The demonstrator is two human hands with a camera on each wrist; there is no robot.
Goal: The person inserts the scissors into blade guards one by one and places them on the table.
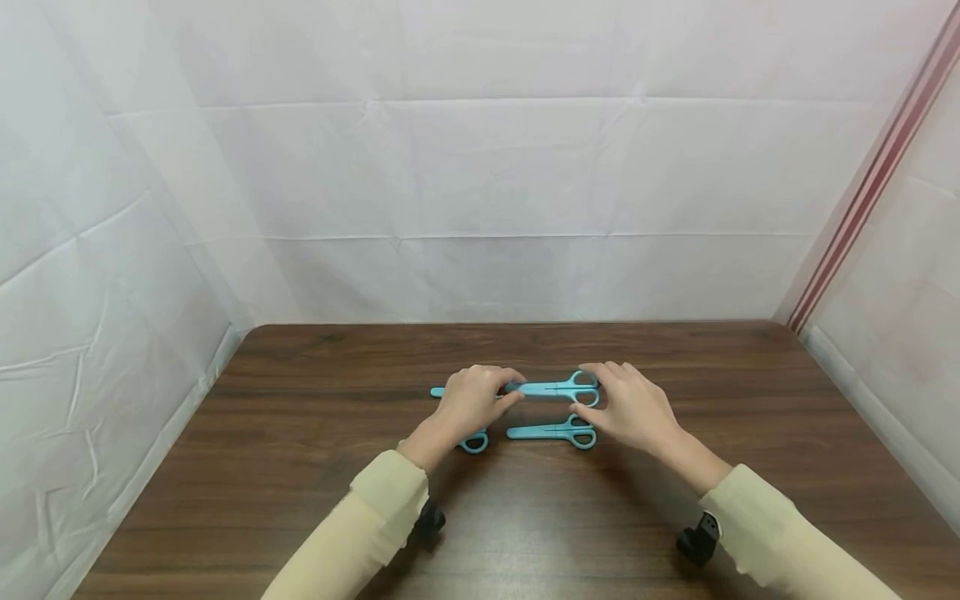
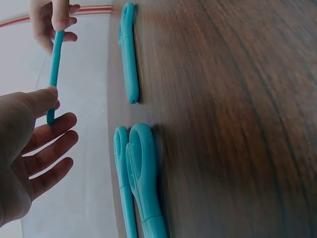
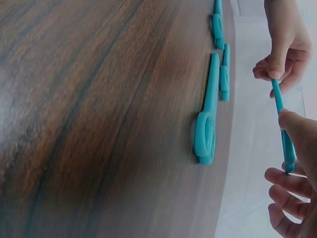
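Head view: both hands hold one pair of blue scissors [image 1: 551,389] up off the brown table [image 1: 300,467], near its middle.
Left hand [image 1: 471,402]: thumb and finger pinch the blade end.
Right hand [image 1: 628,407]: fingertips pinch the handle end.
Other scissors [image 1: 553,432]: lying flat, nearer the front edge.

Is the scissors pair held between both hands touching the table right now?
Apart. The left wrist view shows the held scissors pinched by the left hand and right hand, clear of the table, while other scissors lie flat on it.
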